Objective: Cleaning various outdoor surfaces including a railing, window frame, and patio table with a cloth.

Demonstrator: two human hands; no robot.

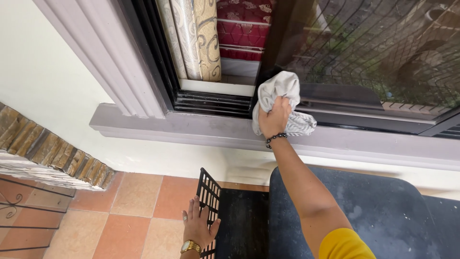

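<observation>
— What is the right hand (274, 117) doing?

— It is reaching forward and up with the arm nearly straight, its grip clenching a crumpled pale grey cloth (282, 103) and pressing it against the lower corner of the dark window frame (268, 57), just above the window sill (191, 127). A beaded bracelet (276, 138) is circling the wrist, and a yellow sleeve is showing near the shoulder.

— And the left hand (199, 225)?

— It is hanging low, fingers spread, its grip resting loosely on the top edge of a black metal grate (209, 192) standing on the terracotta floor tiles (139, 196). A gold watch (190, 246) is sitting on that wrist.

— What are the surfaces like?

— The sill is looking smooth, painted and moulded; the glass is reflecting a curved grille.
</observation>
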